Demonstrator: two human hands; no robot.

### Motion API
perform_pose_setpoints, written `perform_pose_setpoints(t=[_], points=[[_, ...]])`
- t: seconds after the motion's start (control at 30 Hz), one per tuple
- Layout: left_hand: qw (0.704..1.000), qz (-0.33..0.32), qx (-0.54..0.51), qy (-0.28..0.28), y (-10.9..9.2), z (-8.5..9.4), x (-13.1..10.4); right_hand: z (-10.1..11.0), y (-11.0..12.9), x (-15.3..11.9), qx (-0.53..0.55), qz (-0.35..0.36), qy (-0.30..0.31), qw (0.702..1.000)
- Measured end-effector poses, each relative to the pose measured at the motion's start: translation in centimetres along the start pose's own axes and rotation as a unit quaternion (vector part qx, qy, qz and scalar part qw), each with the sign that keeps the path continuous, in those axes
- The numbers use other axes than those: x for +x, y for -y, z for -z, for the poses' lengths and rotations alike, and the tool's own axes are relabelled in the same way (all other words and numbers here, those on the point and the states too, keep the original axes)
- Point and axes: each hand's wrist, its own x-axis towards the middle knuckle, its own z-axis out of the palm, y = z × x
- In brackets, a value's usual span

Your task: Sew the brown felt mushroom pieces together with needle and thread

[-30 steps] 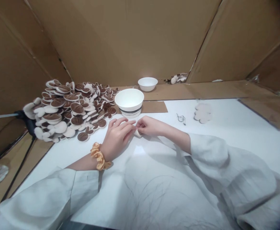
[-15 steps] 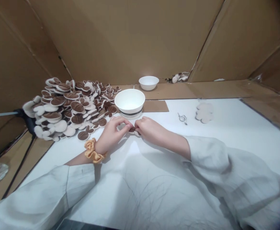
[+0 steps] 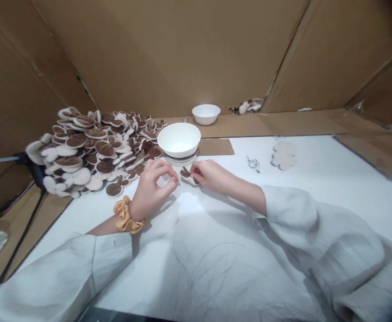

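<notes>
In front of the large white bowl [image 3: 181, 157], my right hand [image 3: 212, 176] pinches a small brown-and-white plush piece [image 3: 185, 173] with ear-like lobes, which stick out to the left of the fingers. Just left of it is my left hand [image 3: 156, 182], thumb and index fingertips pressed together in a ring. Whatever those fingertips hold, if anything, is too small to make out. The left fingertips are apart from the plush piece. A heap of similar brown-and-white plush pieces [image 3: 95, 147] lies to the left, with one loose piece [image 3: 114, 189] at its near edge.
A smaller white bowl [image 3: 206, 115] stands behind, by the cardboard wall [image 3: 155, 53]. On the white table [image 3: 316, 179], a thin dark tangle [image 3: 253, 164] and a pale flower-shaped piece [image 3: 283, 156] lie to the right. A flat cardboard strip [image 3: 216, 147] is beside the large bowl.
My left hand has drawn away to the left from the plush piece, its fingers still pinched. The right hand keeps hold, and more of the piece now shows. The view has shifted slightly.
</notes>
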Motion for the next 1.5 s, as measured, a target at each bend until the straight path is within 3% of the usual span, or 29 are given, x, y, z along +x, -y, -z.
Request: perform_pose_setpoints(t=[0.13, 0.33, 0.73, 1.17, 1.5], points=[[1.0, -0.005, -0.012, -0.004, 0.1, 0.0, 0.1, 0.0, 0.1, 0.0, -0.003, 0.004, -0.006, 1.0], [1.0, 0.014, 0.0, -0.001, 0.5, -0.3, 0.1, 0.4, 0.2, 0.3, 0.045, -0.046, 0.006, 0.998], [0.982, -0.003, 0.169, -0.089, 0.3, -0.7, -0.5, 0.6, 0.1, 0.4, 0.074, -0.06, 0.01, 0.995], [0.997, -0.028, 0.065, -0.008, -0.4, -0.8, -0.7, -0.2, 0.2, 0.1, 0.015, -0.024, -0.003, 1.0], [0.997, -0.007, 0.022, 0.076, 0.3, -1.5, 1.6, -0.6, 1.1, -0.5, -0.099, 0.062, -0.001, 0.993]])
